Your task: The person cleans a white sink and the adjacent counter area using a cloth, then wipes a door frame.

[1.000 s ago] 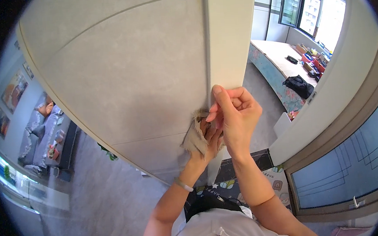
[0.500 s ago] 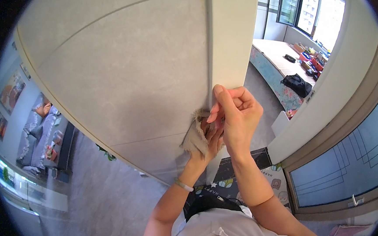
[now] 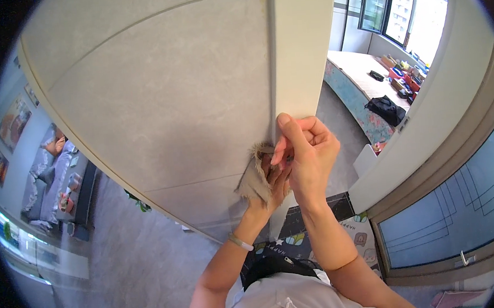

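Observation:
A frayed grey-beige cloth [image 3: 253, 179] lies against the grey tiled wall [image 3: 180, 101], low and close to its right edge. My left hand [image 3: 274, 183] has its fingers tucked in the cloth and presses it to the wall. In front of the cream door frame [image 3: 299, 47], my right hand [image 3: 314, 155] is raised just right of the cloth, partly covering the left fingers. Its fingers are curled in and its thumb points up by the frame's edge. Whether anything small is between them I cannot make out.
Through the doorway at right stands a bed [image 3: 344, 64] with a black bag [image 3: 386, 111] and several small items. A blue glass door [image 3: 450, 197] is at the lower right. Below me lies a patterned mat [image 3: 299, 250]. Left of the wall, a sofa [image 3: 46, 191] stands along the room's far side.
My right hand has shifted very slightly left and down. The left hand and the cloth are nearly where they were; the view has turned a little.

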Demonstrator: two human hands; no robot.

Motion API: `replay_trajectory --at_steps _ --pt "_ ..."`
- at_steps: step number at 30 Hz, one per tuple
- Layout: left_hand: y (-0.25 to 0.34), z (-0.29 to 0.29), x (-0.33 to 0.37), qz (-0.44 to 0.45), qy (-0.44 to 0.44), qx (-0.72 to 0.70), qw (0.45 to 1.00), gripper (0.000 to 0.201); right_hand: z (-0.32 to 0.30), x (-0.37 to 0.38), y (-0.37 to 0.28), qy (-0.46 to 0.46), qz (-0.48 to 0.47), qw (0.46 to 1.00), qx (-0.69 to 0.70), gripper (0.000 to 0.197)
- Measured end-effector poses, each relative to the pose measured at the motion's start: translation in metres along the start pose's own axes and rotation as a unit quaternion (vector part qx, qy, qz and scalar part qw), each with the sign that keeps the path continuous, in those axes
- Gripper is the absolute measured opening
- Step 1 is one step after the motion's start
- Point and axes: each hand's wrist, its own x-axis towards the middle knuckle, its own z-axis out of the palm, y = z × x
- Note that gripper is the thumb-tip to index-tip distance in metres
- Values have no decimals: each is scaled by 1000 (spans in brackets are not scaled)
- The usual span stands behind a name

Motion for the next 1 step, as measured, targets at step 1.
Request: replay_trajectory --at_steps 1 --pt "0 0 1 1 0 0 1000 51 1 0 1 1 -2 1000 8 20"
